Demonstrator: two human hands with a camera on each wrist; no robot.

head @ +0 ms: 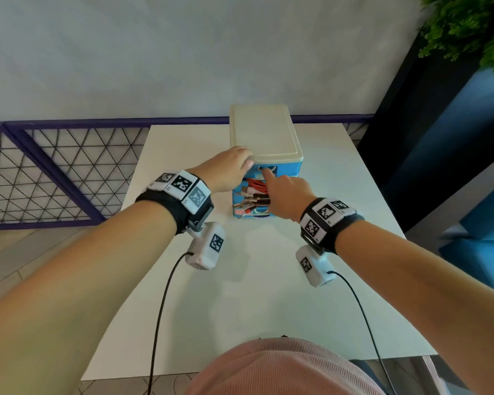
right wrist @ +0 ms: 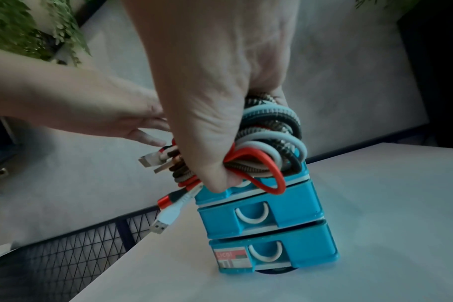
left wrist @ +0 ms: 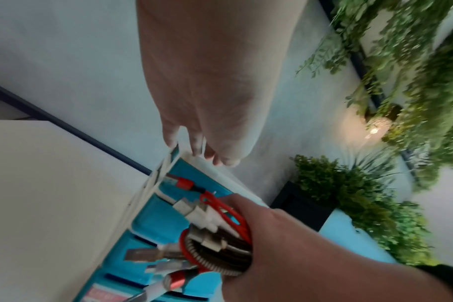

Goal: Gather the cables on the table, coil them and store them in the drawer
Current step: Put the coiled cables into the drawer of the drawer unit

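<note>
Tabletop: cables (right wrist: 261,143) inside right hand (right wrist: 215,85)

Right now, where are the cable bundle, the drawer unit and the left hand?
cable bundle (right wrist: 269,141), right wrist view, on the coiled loops.
drawer unit (head: 265,132), head view, on its cream lid.
left hand (head: 228,169), head view, on its back.

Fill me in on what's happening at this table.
A person is putting cables away. The right hand grips a coiled bundle of cables in front of the small blue drawer unit on the white table, its index finger reaching to the top drawer's handle. The left hand rests on the unit's cream lid, apparently steadying it. All three drawers look closed.
</note>
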